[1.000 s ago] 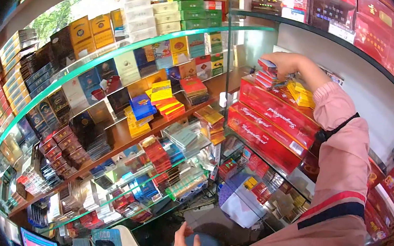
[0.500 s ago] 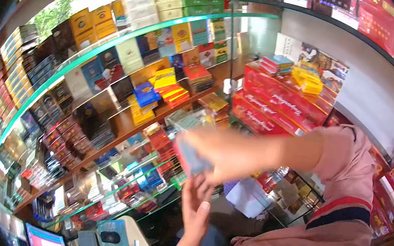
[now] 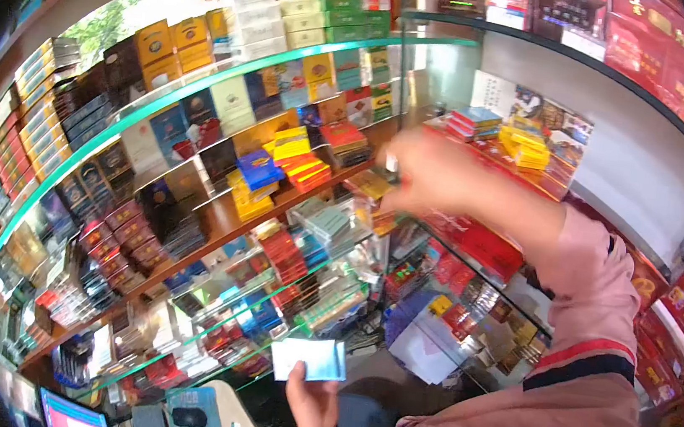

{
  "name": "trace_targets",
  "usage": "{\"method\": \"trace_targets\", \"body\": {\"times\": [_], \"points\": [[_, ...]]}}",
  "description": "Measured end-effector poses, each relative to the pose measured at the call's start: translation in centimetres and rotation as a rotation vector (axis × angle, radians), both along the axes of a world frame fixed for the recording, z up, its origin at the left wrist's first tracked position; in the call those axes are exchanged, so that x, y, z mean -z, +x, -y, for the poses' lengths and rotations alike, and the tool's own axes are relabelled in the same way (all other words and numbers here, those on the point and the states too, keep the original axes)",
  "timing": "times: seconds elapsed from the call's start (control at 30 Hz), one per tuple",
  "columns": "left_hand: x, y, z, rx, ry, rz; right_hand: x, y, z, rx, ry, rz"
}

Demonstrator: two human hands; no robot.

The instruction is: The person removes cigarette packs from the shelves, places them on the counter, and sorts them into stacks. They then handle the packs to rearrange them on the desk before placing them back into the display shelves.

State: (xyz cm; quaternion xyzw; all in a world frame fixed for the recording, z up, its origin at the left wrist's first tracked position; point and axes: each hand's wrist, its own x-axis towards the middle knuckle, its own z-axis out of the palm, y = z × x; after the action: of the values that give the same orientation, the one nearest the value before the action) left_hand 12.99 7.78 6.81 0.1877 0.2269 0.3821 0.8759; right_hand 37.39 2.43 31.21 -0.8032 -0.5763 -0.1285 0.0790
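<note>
In the lower middle, my left hand (image 3: 312, 400) grips a flat pale blue-and-white pack (image 3: 308, 360), its thumb lying across the near face. My right hand (image 3: 435, 169) is stretched out at the upper right, smeared by motion, so its fingers cannot be made out clearly. It is nearest to some gold-coloured packs (image 3: 372, 187) at the shelf's end and passes in front of a large red box (image 3: 474, 241). On top of that box lie yellow packs (image 3: 524, 146) and a small stack of blue and red packs (image 3: 474, 123).
A curved glass shelf (image 3: 232, 64) packed with cartons runs along the left. Beneath it are yellow, blue and red packs (image 3: 261, 170) on a wooden ledge. A glass display case (image 3: 265, 297) stands lower down. At bottom left are a monitor (image 3: 74, 415) and a black mouse (image 3: 190, 417).
My hands, close together before around a blurred blue-and-red item, have separated. The right has moved up towards the shelf; the left has dropped slightly and shows the pale pack.
</note>
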Motion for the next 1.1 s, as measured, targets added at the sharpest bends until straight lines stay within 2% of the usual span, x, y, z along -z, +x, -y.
{"method": "trace_targets", "body": {"times": [0.03,0.07,0.1,0.2,0.3,0.43,0.57,0.63,0.67,0.73,0.8,0.87,0.9,0.93,0.97,1.07,1.1], "points": [[0.7,-0.5,-0.1,0.006,0.003,0.014,-0.6,5.2,-0.3,0.144,-0.010,0.095],[1.4,-0.8,0.1,0.018,0.001,0.020,-1.8,7.1,0.7,0.266,0.029,0.259],[1.8,-1.1,0.2,0.025,0.010,-0.001,-2.1,9.5,1.2,0.383,-0.018,0.294],[2.5,-1.4,0.3,0.037,-0.016,-0.050,-1.5,12.7,1.9,0.479,-0.139,0.153],[2.3,-1.2,0.6,0.038,-0.032,-0.085,-1.4,12.4,1.4,0.544,-0.206,0.181],[1.6,-1.3,1.0,0.060,-0.029,-0.076,-1.4,13.2,1.4,0.562,-0.173,0.254],[1.6,-1.0,1.1,0.066,-0.050,-0.039,-1.0,13.3,1.4,0.413,-0.079,0.305],[2.4,-1.2,0.5,0.070,-0.049,-0.022,-0.2,12.9,1.0,0.449,0.142,0.496],[2.9,-1.4,0.1,0.105,-0.039,-0.030,0.6,13.5,0.8,0.350,0.236,0.590],[2.0,-1.4,0.0,0.116,-0.080,-0.016,0.0,8.8,0.6,0.277,0.325,0.619],[1.7,-1.3,-0.5,0.112,-0.074,0.066,0.1,3.8,0.3,0.078,0.516,0.534],[0.9,-1.3,-0.7,0.115,-0.060,0.204,1.0,-1.3,0.0,-0.125,0.607,0.118],[0.1,-1.2,-0.5,0.099,-0.062,0.252,2.4,-3.4,-0.5,-0.245,0.683,-0.009],[-1.0,-1.1,-0.6,0.135,-0.025,0.362,4.3,-5.7,-0.7,-0.245,0.625,-0.311],[-0.9,-1.0,-0.7,0.156,-0.064,0.429,6.6,-7.3,-0.8,-0.275,0.552,-0.340],[-1.5,-1.6,-0.3,0.099,-0.107,0.503,15.6,-11.4,-1.2,-0.405,0.479,-0.824],[-0.6,-2.0,-0.4,0.031,-0.098,0.498,18.2,-12.3,-1.4,-0.453,0.441,-1.121]]}}
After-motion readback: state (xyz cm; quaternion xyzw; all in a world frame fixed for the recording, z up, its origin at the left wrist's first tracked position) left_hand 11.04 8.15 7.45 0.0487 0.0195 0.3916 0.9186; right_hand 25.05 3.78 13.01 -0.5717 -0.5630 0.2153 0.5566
